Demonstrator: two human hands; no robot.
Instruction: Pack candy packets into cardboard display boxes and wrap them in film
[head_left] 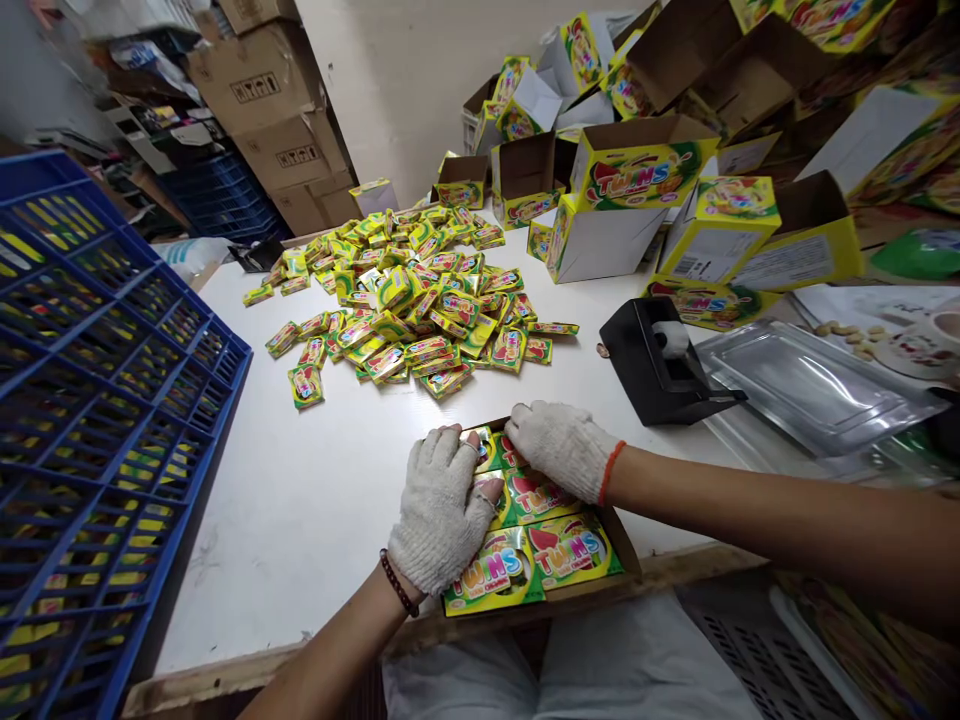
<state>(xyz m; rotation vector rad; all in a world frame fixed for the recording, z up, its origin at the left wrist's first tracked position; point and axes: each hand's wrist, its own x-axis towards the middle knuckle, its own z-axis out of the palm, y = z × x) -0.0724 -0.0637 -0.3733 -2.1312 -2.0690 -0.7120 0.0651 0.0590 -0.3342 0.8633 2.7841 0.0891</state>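
A shallow cardboard carton lies at the table's front edge, filled with rows of yellow-green TWINS boxes. My left hand, in a white knitted glove, rests over the carton's left side with its fingers stretched out, the bare thumb and fingertip touching the boxes. At the far side of the carton, my right hand, gloved too with an orange cuff, has its fingers bent down round a box in the back row. Those fingertips are partly hidden.
Behind the carton lies a heap of small TWINS boxes. A blue plastic crate stands at left. To the right are a black tape dispenser and clear plastic trays. Open display cartons pile up at the back right.
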